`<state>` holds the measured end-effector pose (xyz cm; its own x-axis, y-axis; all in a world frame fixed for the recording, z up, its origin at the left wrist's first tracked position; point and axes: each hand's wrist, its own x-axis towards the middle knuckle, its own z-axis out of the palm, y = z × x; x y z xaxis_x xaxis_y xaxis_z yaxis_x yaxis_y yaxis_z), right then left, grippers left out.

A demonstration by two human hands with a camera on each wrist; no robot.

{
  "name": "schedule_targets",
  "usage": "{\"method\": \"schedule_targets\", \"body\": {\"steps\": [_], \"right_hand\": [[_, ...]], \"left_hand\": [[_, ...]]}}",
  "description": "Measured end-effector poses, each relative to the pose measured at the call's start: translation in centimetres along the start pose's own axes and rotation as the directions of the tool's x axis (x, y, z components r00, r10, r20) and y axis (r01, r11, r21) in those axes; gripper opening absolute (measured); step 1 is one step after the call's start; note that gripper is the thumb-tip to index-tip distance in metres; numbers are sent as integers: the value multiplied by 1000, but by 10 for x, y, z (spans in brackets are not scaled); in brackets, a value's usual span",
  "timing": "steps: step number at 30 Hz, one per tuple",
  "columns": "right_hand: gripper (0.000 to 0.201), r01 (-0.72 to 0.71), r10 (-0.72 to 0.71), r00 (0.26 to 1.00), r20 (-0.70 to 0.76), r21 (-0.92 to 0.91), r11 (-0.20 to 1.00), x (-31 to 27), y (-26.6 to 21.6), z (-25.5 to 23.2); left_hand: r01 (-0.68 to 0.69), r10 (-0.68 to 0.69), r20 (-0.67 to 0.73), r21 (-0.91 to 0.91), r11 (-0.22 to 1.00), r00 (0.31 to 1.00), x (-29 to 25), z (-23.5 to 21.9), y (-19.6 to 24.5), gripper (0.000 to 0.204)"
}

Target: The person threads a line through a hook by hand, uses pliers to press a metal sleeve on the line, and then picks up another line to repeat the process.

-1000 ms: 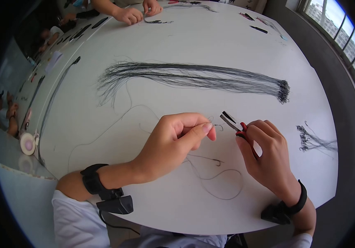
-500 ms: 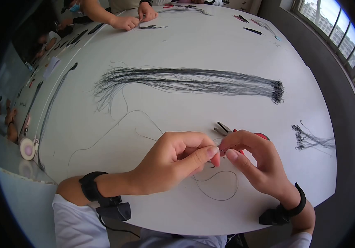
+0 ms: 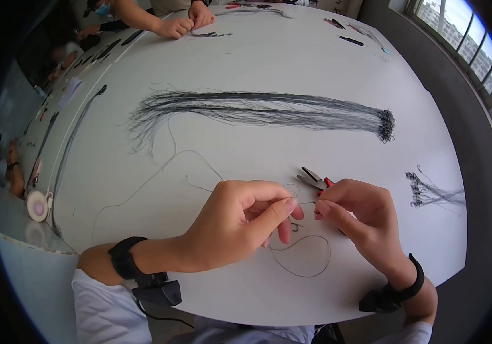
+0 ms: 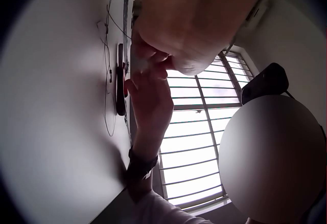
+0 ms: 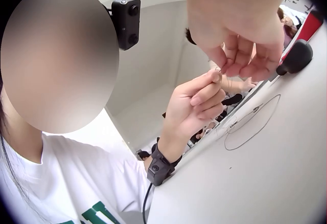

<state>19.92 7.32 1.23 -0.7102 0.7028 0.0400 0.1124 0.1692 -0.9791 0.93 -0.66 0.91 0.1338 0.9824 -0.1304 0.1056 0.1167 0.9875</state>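
In the head view my left hand (image 3: 246, 221) pinches a thin fishing line (image 3: 306, 202) between thumb and forefinger. My right hand (image 3: 363, 218) faces it and pinches a small dark fish hook (image 3: 317, 212) on that line, a short stretch running between the fingertips. Both hands are above the white table, fingertips close together in the right wrist view too. Below them lies a second hook (image 3: 296, 227) beside a loose loop of line (image 3: 329, 258). Red-handled pliers (image 3: 313, 180) lie just behind the right hand, their handles partly hidden by it.
A long bundle of dark snelled lines (image 3: 257, 109) stretches across the table, hooks gathered at its right end. A smaller hook bunch (image 3: 420, 189) lies at the right edge. A black pen-like tool (image 3: 351, 40) and another person's hands (image 3: 174, 27) are farther back.
The right hand has let go of the pliers, which now lie on the table, and has moved left to pinch the hook. Since half a second ago the fingertips have drawn slightly apart.
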Motion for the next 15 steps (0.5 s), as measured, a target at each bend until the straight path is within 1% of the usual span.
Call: {"method": "schedule_targets", "body": {"steps": [1, 2, 3, 4, 5, 6, 7, 8, 10, 12, 13, 14, 15], "right_hand": [[9, 2, -2, 1000, 2, -1, 1000, 1, 1, -2], [9, 53, -53, 998, -18, -1, 999, 1, 3, -4], [9, 105, -104, 994, -37, 0, 995, 2, 4, -7], [9, 112, -112, 993, -29, 4, 994, 3, 3, -10], [7, 93, -93, 994, -60, 6, 996, 4, 3, -13], [6, 76, -75, 993, -90, 8, 997, 5, 1, -14], [7, 104, -113, 985, -127, -75, 992, 7, -2, -13], [7, 110, -118, 986, -119, -72, 991, 7, -2, -16], [10, 155, -165, 974, -158, -73, 985, 8, -2, -27], [11, 158, -175, 955, -238, -88, 983, 12, -1, -30], [12, 165, -192, 948, -255, -125, 978, 14, -1, -32], [12, 170, -209, 939, -273, -162, 972, 15, -2, -33], [12, 171, -211, 939, -271, -164, 972, 16, -3, -35]], "left_hand": [[5, -6, -30, -28, 1000, 1000, 2, -1, -1, 25], [3, -4, -33, -29, 1000, 999, 5, -1, -4, 25], [-36, 23, -113, -117, 992, 993, 9, -1, -5, 27], [-82, 42, -200, -195, 977, 979, 11, -3, -5, 29], [-85, 33, -224, -226, 970, 974, 13, -8, -4, 31], [-87, 34, -236, -218, 972, 971, 15, -13, -2, 31], [-123, 37, -303, -272, 954, 952, 17, -17, -2, 31], [-163, 35, -367, -324, 932, 930, 20, -21, -2, 31], [-164, 32, -377, -323, 932, 926, 23, -35, -3, 30], [-127, 20, -367, -268, 955, 930, 27, -47, -4, 31], [-153, 55, -381, -232, 961, 923, 28, -50, -4, 31], [-156, 58, -384, -231, 960, 921, 27, -51, -3, 31], [-198, 64, -427, -277, 940, 902, 28, -52, -1, 30]]}}
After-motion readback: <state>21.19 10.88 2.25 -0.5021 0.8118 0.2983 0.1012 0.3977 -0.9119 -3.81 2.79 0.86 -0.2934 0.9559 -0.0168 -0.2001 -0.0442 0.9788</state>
